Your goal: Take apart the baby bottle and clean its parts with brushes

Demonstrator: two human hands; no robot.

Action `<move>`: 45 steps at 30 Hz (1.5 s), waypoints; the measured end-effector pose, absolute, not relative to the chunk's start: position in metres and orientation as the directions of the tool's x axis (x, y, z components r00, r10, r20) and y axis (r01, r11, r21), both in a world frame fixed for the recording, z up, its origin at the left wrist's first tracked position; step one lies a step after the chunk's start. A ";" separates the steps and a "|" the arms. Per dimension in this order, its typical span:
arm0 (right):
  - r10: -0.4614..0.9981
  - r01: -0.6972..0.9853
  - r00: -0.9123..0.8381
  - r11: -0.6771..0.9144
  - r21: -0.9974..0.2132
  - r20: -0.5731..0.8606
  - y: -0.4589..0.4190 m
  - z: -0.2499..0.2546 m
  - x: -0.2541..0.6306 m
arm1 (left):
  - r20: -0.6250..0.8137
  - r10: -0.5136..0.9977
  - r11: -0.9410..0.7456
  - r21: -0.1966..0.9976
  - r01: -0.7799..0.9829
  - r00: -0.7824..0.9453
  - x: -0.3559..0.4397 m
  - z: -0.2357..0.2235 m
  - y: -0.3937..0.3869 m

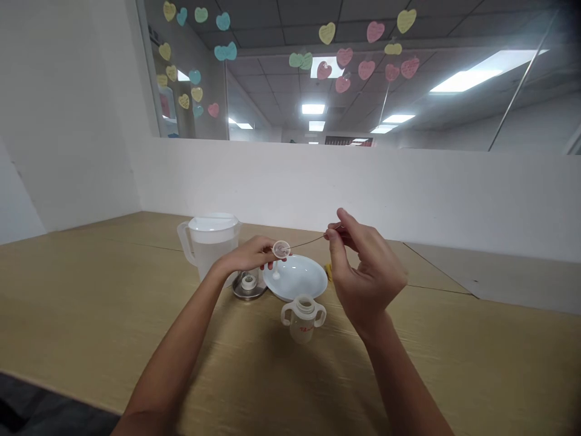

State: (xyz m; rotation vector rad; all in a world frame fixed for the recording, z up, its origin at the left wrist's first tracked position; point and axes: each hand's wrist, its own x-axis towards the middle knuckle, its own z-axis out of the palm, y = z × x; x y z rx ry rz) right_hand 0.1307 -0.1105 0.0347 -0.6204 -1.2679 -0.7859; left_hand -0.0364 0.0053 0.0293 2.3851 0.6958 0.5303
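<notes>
My left hand (253, 253) holds a small round translucent piece (281, 249), which looks like a bottle nipple, its open side facing me. A thin wire brush (308, 242) runs from its hollow to my right hand (363, 260), where thumb and fingers pinch the far end. Whatever bristles it has are hard to make out inside the piece. Below the hands, a white bowl (304, 275) rests on the table, with a small white part (276, 274) at its left side. In front stands a lidless two-handled baby bottle (302, 324), upright, with red lettering.
A white lidded pitcher (213, 239) stands behind my left forearm. Beside it, a metal dish (247, 295) carries a white ring-shaped part (249, 281). Something yellow (328, 271) shows partly behind the bowl. The wooden table (113, 303) meets a white wall (281, 181) below a window.
</notes>
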 end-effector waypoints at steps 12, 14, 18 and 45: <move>-0.112 0.841 0.109 0.540 -0.031 0.988 -0.111 0.037 0.138 | 0.183 0.611 -0.644 0.682 0.348 0.770 -0.036 0.029 0.008; -0.105 0.842 0.102 0.539 -0.030 0.989 -0.111 0.037 0.138 | 0.192 0.601 -0.649 0.683 0.334 0.776 -0.035 0.029 0.008; -0.085 0.822 0.105 0.568 -0.039 0.991 -0.111 0.035 0.137 | 0.189 0.610 -0.654 0.669 0.354 0.769 -0.033 0.028 0.005; 0.476 0.284 0.366 0.761 -0.583 0.800 -0.062 0.004 0.125 | 0.288 0.505 -0.816 0.468 0.341 0.814 -0.015 0.028 -0.017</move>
